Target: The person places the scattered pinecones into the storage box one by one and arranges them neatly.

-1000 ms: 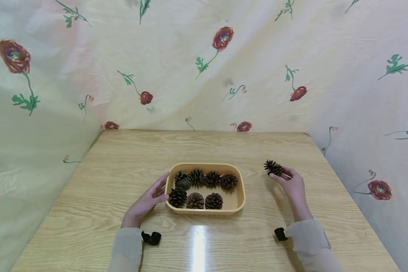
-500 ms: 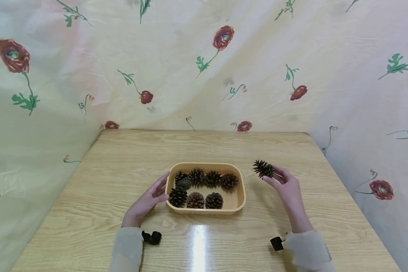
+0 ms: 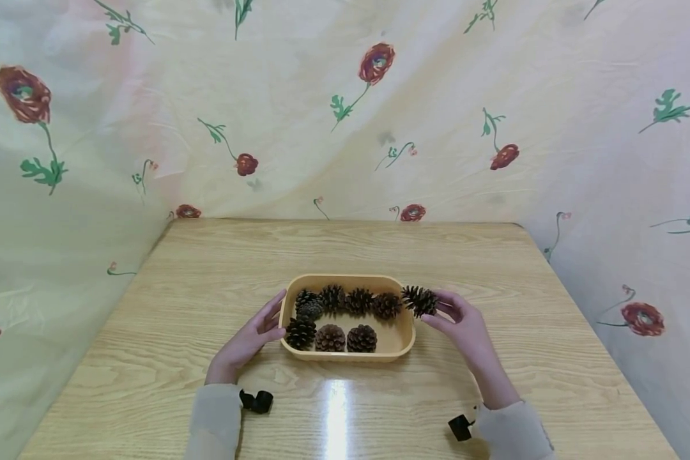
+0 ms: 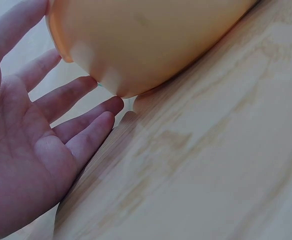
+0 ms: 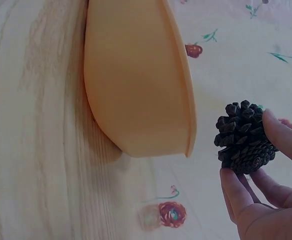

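A dark pine cone (image 3: 418, 301) is pinched between the thumb and fingers of my right hand (image 3: 460, 322), above the right rim of the yellow-orange tray (image 3: 395, 345). The right wrist view shows this pine cone (image 5: 243, 137) higher than the tray's wall (image 5: 136, 85). My left hand (image 3: 252, 338) rests against the tray's left end with its fingers spread and fairly straight. In the left wrist view the fingertips (image 4: 88, 82) touch or nearly touch the tray's outer wall (image 4: 146, 45). Inside the tray lie several pine cones (image 3: 330, 338), in a back row and a front row.
The tray stands on a light wood-grain table (image 3: 218, 255). A flower-printed cloth (image 3: 299, 115) hangs behind and at both sides. Black wrist devices (image 3: 257, 402) are worn near both sleeves.
My right hand has carried the pine cone leftward, from over the bare table at the right to the tray's right rim. The left hand and the tray have stayed put.
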`<state>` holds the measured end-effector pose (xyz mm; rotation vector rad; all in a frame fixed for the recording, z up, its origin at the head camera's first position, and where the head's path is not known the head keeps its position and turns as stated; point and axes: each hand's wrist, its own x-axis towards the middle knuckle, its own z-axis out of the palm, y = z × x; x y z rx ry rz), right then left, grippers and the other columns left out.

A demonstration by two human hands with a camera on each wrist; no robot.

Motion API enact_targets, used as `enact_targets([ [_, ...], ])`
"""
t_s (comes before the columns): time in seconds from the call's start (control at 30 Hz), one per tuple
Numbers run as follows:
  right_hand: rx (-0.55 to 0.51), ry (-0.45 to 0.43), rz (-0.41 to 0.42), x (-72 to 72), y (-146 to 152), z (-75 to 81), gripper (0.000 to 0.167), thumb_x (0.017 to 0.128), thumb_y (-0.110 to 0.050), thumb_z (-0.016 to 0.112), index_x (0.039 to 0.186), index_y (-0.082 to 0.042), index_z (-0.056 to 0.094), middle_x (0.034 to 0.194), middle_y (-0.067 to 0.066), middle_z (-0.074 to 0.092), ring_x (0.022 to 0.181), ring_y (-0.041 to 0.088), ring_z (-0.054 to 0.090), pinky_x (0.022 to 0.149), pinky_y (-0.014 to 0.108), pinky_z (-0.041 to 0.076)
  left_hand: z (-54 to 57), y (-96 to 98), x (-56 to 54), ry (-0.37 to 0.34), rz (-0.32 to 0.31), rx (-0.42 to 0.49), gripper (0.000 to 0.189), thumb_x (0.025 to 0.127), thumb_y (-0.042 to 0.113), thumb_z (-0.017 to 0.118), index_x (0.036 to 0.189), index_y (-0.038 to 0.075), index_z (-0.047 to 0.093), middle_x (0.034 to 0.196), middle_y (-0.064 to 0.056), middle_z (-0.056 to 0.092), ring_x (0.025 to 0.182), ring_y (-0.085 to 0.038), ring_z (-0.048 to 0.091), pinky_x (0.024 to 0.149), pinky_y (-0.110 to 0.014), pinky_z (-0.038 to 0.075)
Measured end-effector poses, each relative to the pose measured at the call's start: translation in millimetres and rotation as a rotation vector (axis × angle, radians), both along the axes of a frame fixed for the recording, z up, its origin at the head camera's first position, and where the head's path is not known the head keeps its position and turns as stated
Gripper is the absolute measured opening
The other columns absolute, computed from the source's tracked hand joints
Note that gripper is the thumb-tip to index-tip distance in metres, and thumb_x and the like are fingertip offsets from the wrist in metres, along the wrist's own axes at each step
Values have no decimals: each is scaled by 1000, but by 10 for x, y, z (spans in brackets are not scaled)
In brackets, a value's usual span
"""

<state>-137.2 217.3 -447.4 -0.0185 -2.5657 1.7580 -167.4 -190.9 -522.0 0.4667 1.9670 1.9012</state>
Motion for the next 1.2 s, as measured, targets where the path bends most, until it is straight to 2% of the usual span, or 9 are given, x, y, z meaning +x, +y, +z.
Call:
enact_targets([
  [0.2,-12,-5,30,31,-95,-33,63,85,-17,74,140,-1,46,146,16,46,128,23,50,90,10,49,8,-1,3,0,5,-13,76,97,17,58,156,35,12,165,-10,7,148,-41,15,120,-56,14],
  [0.3,-23,6,51,44,-139,-61,61,84,-14,75,138,0,48,144,17,48,123,14,53,91,11,49,17,3,5,-1,4,-13,77,97,17,58,156,34,11,165,-10,7,148,-41,14,120,-56,13],
  [0.43,-47,30,95,38,-178,-119,60,83,-9,75,135,3,50,140,20,50,110,-8,53,94,15,50,26,6,8,-1,3,-4,77,97,16,57,156,32,11,164,-10,8,148,-40,15,120,-55,14],
  [0.53,-47,50,140,24,-193,-161,59,82,-6,76,133,5,50,139,23,51,109,-10,53,97,18,49,25,9,5,-3,3,3,77,97,15,57,156,32,12,164,-9,9,148,-39,16,120,-55,15],
  [0.6,-25,65,169,23,-198,-181,58,81,-6,76,133,5,51,138,23,52,115,-1,56,99,20,48,22,10,2,0,-1,1,77,97,15,57,156,32,11,164,-10,9,148,-40,16,120,-55,16],
  [0.7,11,88,204,24,-203,-196,58,81,-6,76,132,4,52,137,23,53,125,22,55,101,24,47,24,10,2,-6,2,-5,77,97,15,58,156,33,12,164,-10,9,148,-40,16,120,-55,16],
  [0.8,57,118,226,31,-210,-192,57,80,-7,77,131,2,53,134,23,55,127,38,52,102,30,47,23,7,3,-8,3,-10,77,97,17,58,156,34,12,164,-10,8,149,-40,15,121,-55,14],
  [0.97,128,182,270,44,-205,-178,56,79,-9,77,130,-2,57,129,19,59,122,39,55,103,36,47,25,6,4,-9,3,-9,78,96,17,59,156,34,12,164,-10,8,148,-41,14,121,-56,12],
  [1.2,202,223,340,26,-184,-182,56,76,-8,79,128,-4,59,128,17,60,117,39,59,100,35,50,23,4,2,-4,-3,-7,78,96,16,59,156,34,12,164,-10,8,149,-40,14,121,-55,14],
])
